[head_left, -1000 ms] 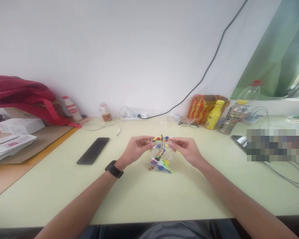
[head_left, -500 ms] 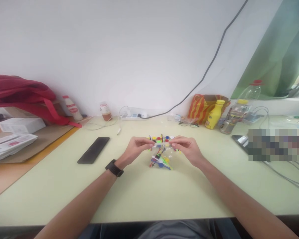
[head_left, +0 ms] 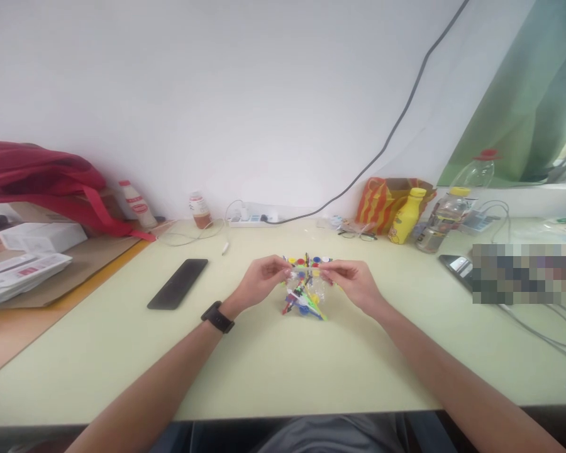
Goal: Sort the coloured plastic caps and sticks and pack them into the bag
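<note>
A clear plastic bag (head_left: 318,290) hangs between my hands, its top edge stretched flat. My left hand (head_left: 264,277) pinches the left end of that edge, and my right hand (head_left: 351,281) pinches the right end. Inside the bag, low down, lie small coloured plastic pieces (head_left: 304,308) in blue, green, white, red and yellow. Just behind the bag stand more small pieces, with round red (head_left: 300,261), blue and yellow discs, partly hidden by the bag and my fingers.
On the pale table (head_left: 264,371), a black phone (head_left: 178,284) lies to the left. Toward the wall are a power strip (head_left: 252,219), glasses (head_left: 357,236), a striped bag (head_left: 375,204), a yellow bottle (head_left: 407,217) and a clear bottle (head_left: 441,220). Cables (head_left: 547,327) run at the right.
The bag's top edge has risen slightly and looks straighter between my fingers. Both hands keep their pinch in nearly the same place.
</note>
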Motion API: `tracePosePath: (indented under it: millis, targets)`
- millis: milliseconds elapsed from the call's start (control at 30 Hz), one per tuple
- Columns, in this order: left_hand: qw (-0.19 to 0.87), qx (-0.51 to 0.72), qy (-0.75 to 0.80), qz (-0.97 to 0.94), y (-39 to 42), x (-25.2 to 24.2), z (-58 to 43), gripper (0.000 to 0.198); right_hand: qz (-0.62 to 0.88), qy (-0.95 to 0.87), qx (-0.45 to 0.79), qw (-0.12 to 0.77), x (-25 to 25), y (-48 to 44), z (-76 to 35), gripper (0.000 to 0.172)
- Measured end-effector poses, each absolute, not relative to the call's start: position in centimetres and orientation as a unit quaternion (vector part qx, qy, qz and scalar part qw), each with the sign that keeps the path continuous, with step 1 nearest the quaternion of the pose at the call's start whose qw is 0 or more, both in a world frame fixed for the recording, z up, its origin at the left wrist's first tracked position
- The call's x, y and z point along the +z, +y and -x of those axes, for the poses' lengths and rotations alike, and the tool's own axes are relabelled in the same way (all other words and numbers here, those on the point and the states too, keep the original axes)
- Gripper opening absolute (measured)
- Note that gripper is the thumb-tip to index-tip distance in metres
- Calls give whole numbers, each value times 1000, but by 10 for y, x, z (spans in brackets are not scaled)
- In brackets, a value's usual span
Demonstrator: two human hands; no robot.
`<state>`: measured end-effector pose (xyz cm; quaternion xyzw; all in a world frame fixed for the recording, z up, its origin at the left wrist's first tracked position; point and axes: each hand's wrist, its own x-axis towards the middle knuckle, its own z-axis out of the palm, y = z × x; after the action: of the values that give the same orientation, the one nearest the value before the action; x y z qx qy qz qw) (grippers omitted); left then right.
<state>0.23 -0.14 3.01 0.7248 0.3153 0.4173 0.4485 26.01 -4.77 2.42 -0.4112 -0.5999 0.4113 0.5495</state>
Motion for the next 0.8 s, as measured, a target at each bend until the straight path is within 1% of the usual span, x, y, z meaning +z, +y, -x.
tracePosePath:
  millis: [100,233,333,400,467,533,633,800]
  targets:
    - [460,423,325,-710,-4,32,-2,24,395,-611,405,553,25,-49,-263,27]
    - [477,430,341,-686,-6,32,-1,21,390,-649,374,535,27,-50,-264,23]
    - [480,431,337,-685,-6,29,-1,25,409,-649,357,533,26,-49,-263,28]
    - [469,428,330,-699,-4,26,-2,31,421,-649,349,529,24,-48,-261,34]
    - [442,415,329,-724,-2,24,-3,33,435,-656,328,522,22,-48,-260,30]
    - [408,401,337,-748,0,21,-4,30,439,-666,312,516,20,-48,-258,25]
    - [388,398,347,-756,2,19,-4,30,426,-667,326,517,19,-49,-256,23]
    - [430,415,325,-733,0,21,-5,28,407,-635,361,549,15,-46,-258,21]
